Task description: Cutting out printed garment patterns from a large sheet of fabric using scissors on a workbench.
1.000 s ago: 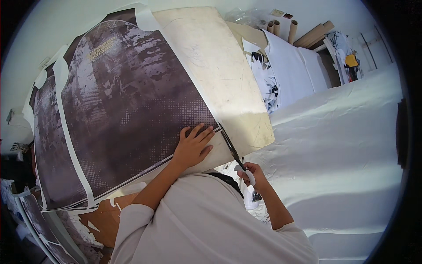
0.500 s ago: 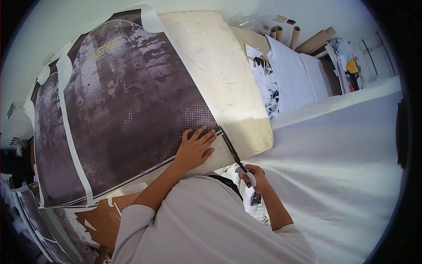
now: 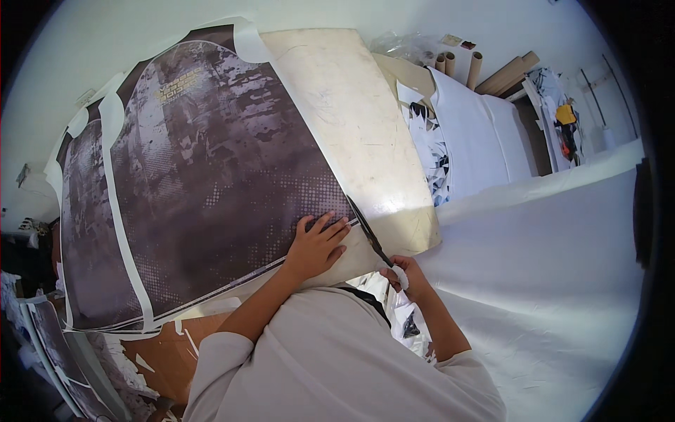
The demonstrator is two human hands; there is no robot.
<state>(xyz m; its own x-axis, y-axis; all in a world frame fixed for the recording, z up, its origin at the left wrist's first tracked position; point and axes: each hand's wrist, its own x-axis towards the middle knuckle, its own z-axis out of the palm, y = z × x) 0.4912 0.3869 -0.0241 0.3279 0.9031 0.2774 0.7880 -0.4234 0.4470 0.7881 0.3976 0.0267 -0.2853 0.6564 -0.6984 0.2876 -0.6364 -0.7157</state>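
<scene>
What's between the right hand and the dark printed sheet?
In the head view, scissors reach from the right hand to the dark printed sheet, with the pale board beneath.

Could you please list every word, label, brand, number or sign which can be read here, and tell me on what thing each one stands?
Yellow lettering, in several lines, high on the dark patterned sheet: too small and blurred to read with certainty.
Small tan piece above the cardboard tubes: any marks on it are too small to read.
No other lettering can be made out.
</scene>
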